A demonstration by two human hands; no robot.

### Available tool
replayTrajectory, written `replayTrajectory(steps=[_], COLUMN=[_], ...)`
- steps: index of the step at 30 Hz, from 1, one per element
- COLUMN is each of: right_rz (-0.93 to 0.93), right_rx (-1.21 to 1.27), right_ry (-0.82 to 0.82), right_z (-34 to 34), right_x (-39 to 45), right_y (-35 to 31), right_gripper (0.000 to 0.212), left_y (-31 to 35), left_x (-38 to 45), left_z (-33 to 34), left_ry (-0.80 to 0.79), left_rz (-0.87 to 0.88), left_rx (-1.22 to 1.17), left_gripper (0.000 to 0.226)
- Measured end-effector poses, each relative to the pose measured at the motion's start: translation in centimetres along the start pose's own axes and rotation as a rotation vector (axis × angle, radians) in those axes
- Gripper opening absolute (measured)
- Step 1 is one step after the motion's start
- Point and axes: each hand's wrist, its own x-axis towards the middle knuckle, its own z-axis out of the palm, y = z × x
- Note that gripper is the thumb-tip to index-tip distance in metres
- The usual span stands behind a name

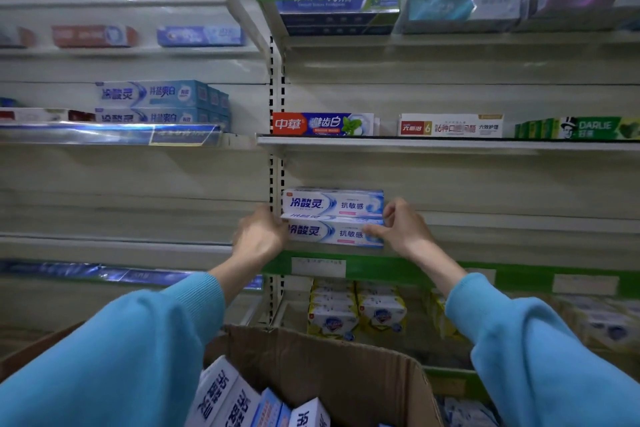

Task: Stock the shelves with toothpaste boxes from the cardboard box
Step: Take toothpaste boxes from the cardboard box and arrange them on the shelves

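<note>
Two white-and-blue toothpaste boxes lie stacked at the left end of the green-edged shelf point(433, 272). My left hand point(258, 236) grips the left end of the lower box point(329, 232). My right hand point(401, 225) pinches that box's right end, its thumb across the front. The upper box point(332, 202) rests on top of it. Below, close to me, the open cardboard box point(346, 367) holds several more toothpaste boxes point(225, 395) standing on end.
The shelf above carries a red-and-blue box point(322, 124), a white box point(450, 125) and green Darlie boxes point(588, 128). The left bay holds stacked blue boxes point(152, 102). Soap packs point(356, 312) fill the shelf below. To the right of the stack the shelf is bare.
</note>
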Motion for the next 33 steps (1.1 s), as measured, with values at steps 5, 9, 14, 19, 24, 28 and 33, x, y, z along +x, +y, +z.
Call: replayTrajectory(steps=[5, 9, 14, 19, 24, 28, 33], right_rz=[-0.204, -0.446, -0.626, -0.727, -0.795, -0.778, -0.766], right_rx=[0.073, 0.047, 0.039, -0.07, -0.179, -0.205, -0.184], right_ry=[0.007, -0.043, -0.325, -0.585, -0.761, -0.836, -0.867], right_z=[0.7, 2.5, 6.7, 11.5, 14.4, 15.2, 15.3], right_x=[-1.4, -3.7, -7.1, -10.1, -11.9, -12.2, -12.3], right_y=[-2.3, -6.5, -11.6, -14.0, -14.3, -13.5, -13.0], right_gripper=[0.037, 0.035, 0.027, 0.021, 0.021, 0.023, 0.026], left_y=[-2.3, -4.8, -8.1, -11.5, -14.2, -14.8, -14.6], left_x=[-2.9, -5.5, -8.3, -10.5, -11.2, -11.3, -11.1], left_z=[-5.3, -9.7, -12.9, -12.6, -11.7, -11.0, -10.5], left_ry=[0.049, 0.126, 0.026, -0.365, -0.532, -0.638, -0.768], left_rz=[-0.021, -0.007, -0.02, -0.064, -0.046, 0.043, 0.095], left_rx=[0.083, 0.144, 0.227, 0.472, 0.604, 0.737, 0.988], left_gripper=[0.05, 0.036, 0.019, 0.024, 0.026, 0.04, 0.061])
